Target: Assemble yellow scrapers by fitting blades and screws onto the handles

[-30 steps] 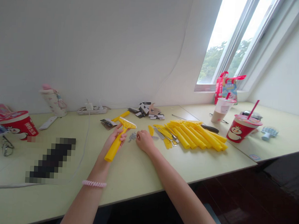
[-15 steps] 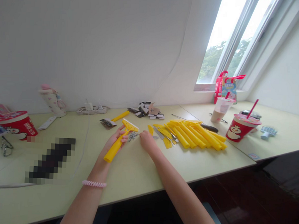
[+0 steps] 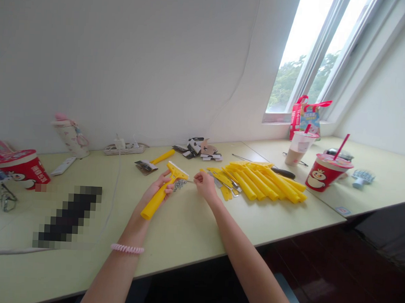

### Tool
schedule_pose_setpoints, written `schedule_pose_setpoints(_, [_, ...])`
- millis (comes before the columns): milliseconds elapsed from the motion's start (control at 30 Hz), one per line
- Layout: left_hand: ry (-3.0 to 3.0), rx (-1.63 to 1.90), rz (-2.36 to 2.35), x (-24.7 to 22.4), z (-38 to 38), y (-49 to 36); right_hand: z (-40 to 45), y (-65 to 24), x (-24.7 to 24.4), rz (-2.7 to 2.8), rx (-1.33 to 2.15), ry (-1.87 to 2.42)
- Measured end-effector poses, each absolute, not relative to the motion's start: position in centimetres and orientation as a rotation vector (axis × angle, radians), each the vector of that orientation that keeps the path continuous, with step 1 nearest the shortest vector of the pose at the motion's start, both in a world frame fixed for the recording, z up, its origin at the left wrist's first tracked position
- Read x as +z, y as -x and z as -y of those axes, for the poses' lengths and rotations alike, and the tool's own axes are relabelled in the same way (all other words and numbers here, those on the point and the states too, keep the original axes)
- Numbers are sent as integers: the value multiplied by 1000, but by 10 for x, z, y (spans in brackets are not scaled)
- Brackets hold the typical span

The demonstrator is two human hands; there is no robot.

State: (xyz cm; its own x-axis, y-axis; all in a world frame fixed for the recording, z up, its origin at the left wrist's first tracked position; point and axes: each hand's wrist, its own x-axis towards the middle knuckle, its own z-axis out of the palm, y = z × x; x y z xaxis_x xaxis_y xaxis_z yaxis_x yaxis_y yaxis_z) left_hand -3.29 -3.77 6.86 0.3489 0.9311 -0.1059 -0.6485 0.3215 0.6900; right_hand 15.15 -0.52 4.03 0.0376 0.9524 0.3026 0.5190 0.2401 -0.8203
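My left hand (image 3: 160, 188) is wrapped round the yellow handle of a scraper (image 3: 157, 201), its wide head tilted up and away from me. Just right of that head, my right hand (image 3: 203, 184) is closed in a pinch. A thin greyish piece (image 3: 190, 181) pokes out of its fingertips toward the scraper; its kind is too small to make out. Between the hands lies a pile of small silvery screws (image 3: 180, 184). Flat yellow plates and metal blades (image 3: 225, 183) spread right beside my right hand. Farther right, several yellow scraper handles (image 3: 262, 184) lie stacked.
Behind the hands are another yellow scraper (image 3: 163, 157) and crumpled black-and-white packaging (image 3: 197, 148). A dark-handled screwdriver (image 3: 283, 173) lies behind the stack. Red cups (image 3: 325, 173) stand at both sides, with a clear drink cup (image 3: 297, 149) at right. A power strip (image 3: 125, 149) lies by the wall.
My right hand has shifted slightly right, away from the screw pile, and its fingers have turned upward with the thin piece now showing. My left hand and the scraper stay put.
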Motion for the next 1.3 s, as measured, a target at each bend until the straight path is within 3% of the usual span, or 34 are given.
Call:
schedule_pose_setpoints(267, [-659,1027,-589,69,37,30,15,-148,55,1507,828,1153])
schedule_pose_setpoints(933, [-743,965,-583,63,38,32,18,-152,55,1281,1214,1129])
schedule_pose_setpoints(1200, [-675,994,-593,68,40,29,17,-154,56,1370,1163,1152])
schedule_pose_setpoints(1300, [-618,1037,-585,70,40,28,13,-160,55,1490,880,1221])
